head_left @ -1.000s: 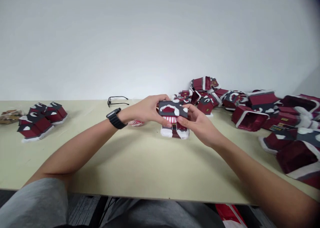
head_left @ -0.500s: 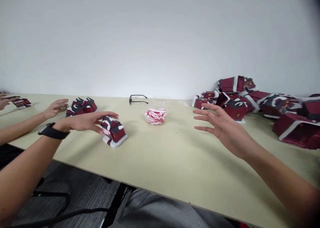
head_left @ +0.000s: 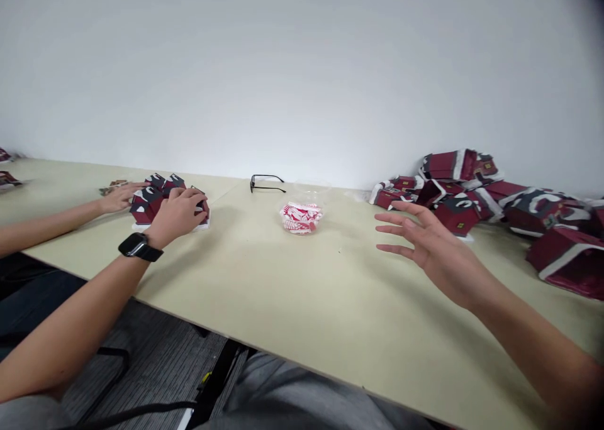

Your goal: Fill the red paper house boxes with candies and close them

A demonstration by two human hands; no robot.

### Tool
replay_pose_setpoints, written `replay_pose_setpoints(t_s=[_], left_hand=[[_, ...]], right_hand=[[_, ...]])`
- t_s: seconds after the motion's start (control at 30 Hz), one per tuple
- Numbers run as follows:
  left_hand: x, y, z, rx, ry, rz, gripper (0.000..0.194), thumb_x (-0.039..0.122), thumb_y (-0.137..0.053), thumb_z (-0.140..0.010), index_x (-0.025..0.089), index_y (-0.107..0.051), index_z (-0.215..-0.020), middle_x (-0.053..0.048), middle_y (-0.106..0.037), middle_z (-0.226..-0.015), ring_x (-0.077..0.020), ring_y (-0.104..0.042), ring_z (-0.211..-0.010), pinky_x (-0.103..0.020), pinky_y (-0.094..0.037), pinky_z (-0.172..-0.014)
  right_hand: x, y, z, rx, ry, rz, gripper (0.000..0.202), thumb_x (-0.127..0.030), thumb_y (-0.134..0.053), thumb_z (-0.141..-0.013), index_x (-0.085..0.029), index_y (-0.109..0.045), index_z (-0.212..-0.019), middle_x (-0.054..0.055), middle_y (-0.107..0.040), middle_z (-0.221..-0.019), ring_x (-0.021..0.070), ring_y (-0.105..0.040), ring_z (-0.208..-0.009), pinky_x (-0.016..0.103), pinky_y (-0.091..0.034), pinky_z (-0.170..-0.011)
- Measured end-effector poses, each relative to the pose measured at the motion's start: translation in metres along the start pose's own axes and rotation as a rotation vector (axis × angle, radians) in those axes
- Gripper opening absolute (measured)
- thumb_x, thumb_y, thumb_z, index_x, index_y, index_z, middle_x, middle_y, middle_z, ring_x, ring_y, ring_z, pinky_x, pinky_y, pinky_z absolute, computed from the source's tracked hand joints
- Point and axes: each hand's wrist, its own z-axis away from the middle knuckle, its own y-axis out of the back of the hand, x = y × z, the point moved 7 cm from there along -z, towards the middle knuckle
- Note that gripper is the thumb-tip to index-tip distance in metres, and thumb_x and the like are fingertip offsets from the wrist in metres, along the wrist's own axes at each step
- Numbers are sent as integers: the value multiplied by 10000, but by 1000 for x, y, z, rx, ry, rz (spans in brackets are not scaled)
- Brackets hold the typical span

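Note:
My left hand (head_left: pixel 177 216), with a black watch at its wrist, is closed round a small dark red house (head_left: pixel 204 211) with a snowy base, at the right end of a group of similar houses (head_left: pixel 145 205). Its fingers hide most of that house. Over the right part of the table my right hand (head_left: pixel 425 241) hangs with its fingers spread and nothing in it. A clear bowl (head_left: pixel 302 219) of red and white pieces stands between my hands.
Black glasses (head_left: pixel 267 183) lie near the wall. At the right is a pile of red houses (head_left: pixel 528 207) with snowy trim. Another person's hand (head_left: pixel 123 196) rests on the table (head_left: pixel 292 292) just left of the house group.
My left hand has closed over the single house, which now stands beside the group instead of apart from it. The other person's hand has lowered to the table. My right hand stays spread.

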Motion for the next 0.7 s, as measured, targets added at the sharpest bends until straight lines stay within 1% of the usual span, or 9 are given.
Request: replay_pose_setpoints(t_s=[0.1, 0.2, 0.27, 0.33, 0.4, 0.47, 0.57, 0.63, 0.7], left_hand=[[-29, -3, 0, 43, 39, -129, 359, 364, -517, -928, 131, -714, -1118, -175, -568, -1409, -446, -409, -1326, -580, -385, -1070], [-54, 5, 5, 43, 39, -127, 309, 343, -578, -888, 120, -704, -1061, -149, -567, -1356, -450, -400, -1304, -614, -378, -1063], [-67, 11, 7, 35, 62, -131, 307, 352, -607, -862, 122, -700, -1042, -148, -572, -1346, -492, -375, -1323, -663, -375, -1045], [-75, 16, 7, 17, 101, -155, 323, 387, -595, -859, 138, -701, -1036, -159, -574, -1366, -562, -340, -1353, -751, -359, -1012], [-71, 19, 4, 10, 112, -189, 348, 451, -559, -874, 184, -712, -1039, -142, -588, -1393, -615, -301, -1389, -837, -305, -1002], [-54, 24, -2, 49, 89, -212, 375, 508, -502, -901, 246, -729, -1045, -105, -610, -1413, -617, -252, -1446, -869, -233, -1039], [-5, 29, -16, 118, 6, -200, 447, 577, -387, -950, 344, -734, -1107, -32, -595, -1492, -504, -249, -1522, -754, -219, -1153], [37, 28, -27, 121, -66, -182, 499, 604, -321, -974, 372, -718, -1168, 2, -559, -1557, -419, -294, -1532, -649, -241, -1195], [80, 26, -38, 103, -149, -164, 530, 561, -280, -1001, 334, -704, -1225, -28, -568, -1565, -360, -362, -1516, -586, -247, -1215]], right_hand=[[1, 2, 0, 13, 3, 6, 471, -639, -733, -945, -440, -613, -1354, 19, -657, -1461, 304, -610, -1354, 520, -632, -1039], [2, 3, -1, 36, -11, 11, 450, -632, -731, -949, -431, -621, -1337, 16, -665, -1441, 291, -621, -1333, 476, -644, -1007], [2, 2, -1, 46, -36, 14, 452, -626, -740, -942, -412, -625, -1322, 25, -669, -1421, 286, -630, -1310, 459, -644, -989], [0, 0, 0, 35, -57, 33, 458, -590, -763, -926, -382, -624, -1309, 40, -669, -1400, 282, -636, -1285, 457, -636, -984], [-1, -4, 0, 5, -65, 77, 443, -532, -775, -914, -349, -627, -1289, 54, -670, -1371, 276, -641, -1260, 460, -624, -983], [-1, -8, 0, -39, -63, 131, 400, -477, -750, -922, -325, -632, -1272, 62, -661, -1374, 270, -643, -1251, 460, -613, -985], [4, -4, -6, -59, -31, 287, 330, -427, -680, -953, -310, -644, -1260, 64, -640, -1423, 268, -638, -1270, 454, -595, -999], [5, 14, -16, 29, 39, 517, 329, -409, -651, -955, -301, -656, -1265, 62, -651, -1425, 276, -637, -1277, 460, -569, -1034], [3, 44, -26, 200, 136, 775, 375, -379, -638, -930, -274, -664, -1289, 80, -665, -1414, 304, -611, -1314, 493, -504, -1115]])
